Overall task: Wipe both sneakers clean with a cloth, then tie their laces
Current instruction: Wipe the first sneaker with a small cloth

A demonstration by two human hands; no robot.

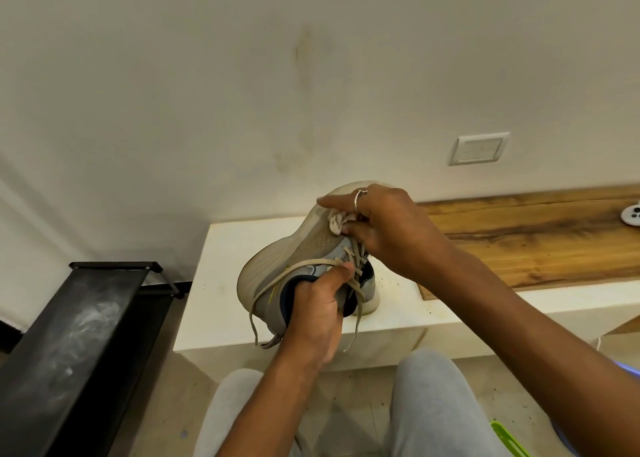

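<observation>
My left hand (317,313) grips a grey sneaker (277,266) by its heel opening, thumb over the collar, holding it up above the white ledge with the toe pointing away. Its beige laces (356,283) hang loose and untied. My right hand (388,228) pinches a small bunched white cloth (338,222) against the sneaker's toe area, index finger stretched along the upper. Part of a second sneaker (370,292) shows behind the held one, resting on the ledge.
The white ledge (225,269) meets a wooden countertop (536,242) at the right. A dusty black rack (79,335) stands at the left. A wall switch plate (479,148) sits above the counter. My knees in grey trousers (436,404) are below.
</observation>
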